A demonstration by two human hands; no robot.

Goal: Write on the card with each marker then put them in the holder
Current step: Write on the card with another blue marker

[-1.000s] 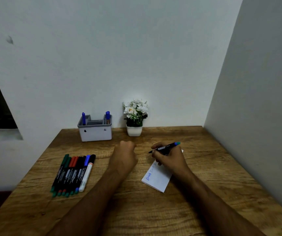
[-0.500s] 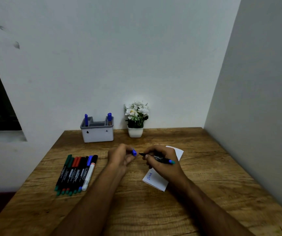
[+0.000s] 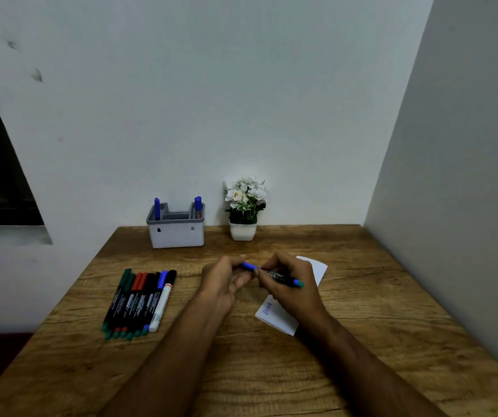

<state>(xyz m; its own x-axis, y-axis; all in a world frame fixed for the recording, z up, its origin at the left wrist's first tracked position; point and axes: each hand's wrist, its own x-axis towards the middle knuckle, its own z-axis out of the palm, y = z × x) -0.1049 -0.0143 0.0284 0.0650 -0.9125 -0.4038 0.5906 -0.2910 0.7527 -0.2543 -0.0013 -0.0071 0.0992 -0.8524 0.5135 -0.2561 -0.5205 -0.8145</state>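
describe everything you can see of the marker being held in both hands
The black-barrelled marker with a blue cap is slim and looks plastic, with white print along its side and a teal-blue end plug. It lies nearly level above the wooden table, cap pointing left. The right hand grips the barrel; the left hand pinches the blue cap, which sits at the tip, whether fully pushed on is unclear. It hangs over the white card's left edge.
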